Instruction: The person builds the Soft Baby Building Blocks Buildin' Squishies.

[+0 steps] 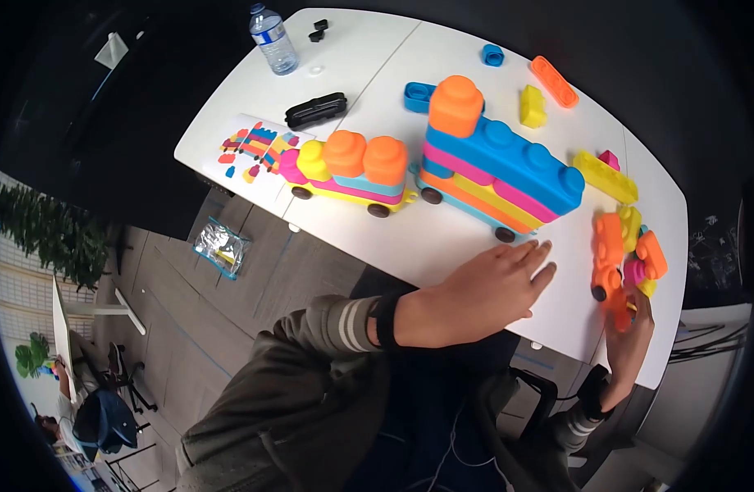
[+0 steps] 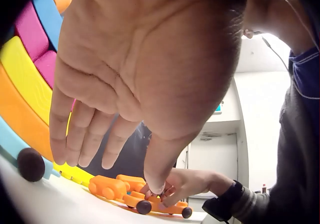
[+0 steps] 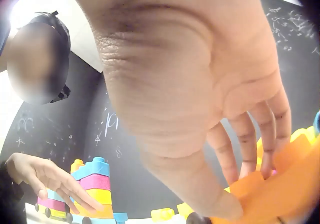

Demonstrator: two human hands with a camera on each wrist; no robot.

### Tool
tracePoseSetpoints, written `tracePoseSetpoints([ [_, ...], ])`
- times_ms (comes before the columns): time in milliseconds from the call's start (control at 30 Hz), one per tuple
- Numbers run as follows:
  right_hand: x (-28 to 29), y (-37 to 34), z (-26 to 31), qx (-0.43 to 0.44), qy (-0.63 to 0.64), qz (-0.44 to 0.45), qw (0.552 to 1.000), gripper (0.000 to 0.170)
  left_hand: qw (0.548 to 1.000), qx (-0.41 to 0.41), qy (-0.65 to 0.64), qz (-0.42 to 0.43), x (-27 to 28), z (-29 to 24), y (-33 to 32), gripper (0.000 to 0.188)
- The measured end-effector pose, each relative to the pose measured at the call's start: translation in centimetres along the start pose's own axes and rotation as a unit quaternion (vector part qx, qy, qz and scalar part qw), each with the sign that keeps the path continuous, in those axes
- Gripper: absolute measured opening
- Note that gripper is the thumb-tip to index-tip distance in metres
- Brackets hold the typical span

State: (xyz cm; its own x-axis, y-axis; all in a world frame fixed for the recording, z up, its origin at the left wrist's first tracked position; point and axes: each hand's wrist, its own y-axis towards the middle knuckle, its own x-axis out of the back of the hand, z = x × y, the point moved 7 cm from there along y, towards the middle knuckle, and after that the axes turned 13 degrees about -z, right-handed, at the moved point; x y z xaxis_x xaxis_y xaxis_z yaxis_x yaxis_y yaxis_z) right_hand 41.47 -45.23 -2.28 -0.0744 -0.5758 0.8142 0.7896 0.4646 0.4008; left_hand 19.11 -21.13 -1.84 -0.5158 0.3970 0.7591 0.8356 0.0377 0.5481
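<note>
My left hand [image 1: 483, 295] hovers with its fingers stretched out beside the tall wagon [image 1: 475, 201], palm facing down. This wagon stacks blue, pink, yellow and orange blocks on a light-blue wheeled base, with an orange block on top. At the right end of the table my right hand [image 1: 629, 336] pinches an orange wheeled base [image 2: 165, 208] between thumb and fingers. Against that base lie another orange block [image 1: 608, 234] and several loose yellow, pink and orange blocks. Left of the tall wagon stands a yellow-based train car [image 1: 352, 184] carrying two orange blocks.
A printed picture sheet [image 1: 250, 148] lies at the left table edge, near a black case [image 1: 315, 109]. A water bottle [image 1: 274, 41] stands behind. Along the far edge are a yellow beam [image 1: 605, 177], a yellow block [image 1: 533, 107] and an orange beam [image 1: 555, 82].
</note>
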Motion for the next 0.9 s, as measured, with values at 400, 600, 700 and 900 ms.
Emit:
tracePoseSetpoints([
  [400,-1.1,-1.4,10.0,0.111,0.089,0.157,0.977,0.060,0.999,0.020,-0.013,0.034,-3.4,0.1,0.3,0.065],
  [600,-1.8,-1.4,11.4,0.148,0.111,0.162,0.969,0.058,0.995,0.063,-0.078,-0.017,-3.2,1.1,0.4,0.045],
  [700,-1.8,-1.4,11.5,0.150,0.104,0.179,0.967,0.058,0.995,0.040,-0.082,-0.051,-3.4,1.0,0.3,0.031],
  [900,-1.3,-1.2,11.4,0.167,0.110,0.183,0.963,0.053,0.988,0.090,-0.119,-0.029,-3.7,2.3,0.6,0.012],
])
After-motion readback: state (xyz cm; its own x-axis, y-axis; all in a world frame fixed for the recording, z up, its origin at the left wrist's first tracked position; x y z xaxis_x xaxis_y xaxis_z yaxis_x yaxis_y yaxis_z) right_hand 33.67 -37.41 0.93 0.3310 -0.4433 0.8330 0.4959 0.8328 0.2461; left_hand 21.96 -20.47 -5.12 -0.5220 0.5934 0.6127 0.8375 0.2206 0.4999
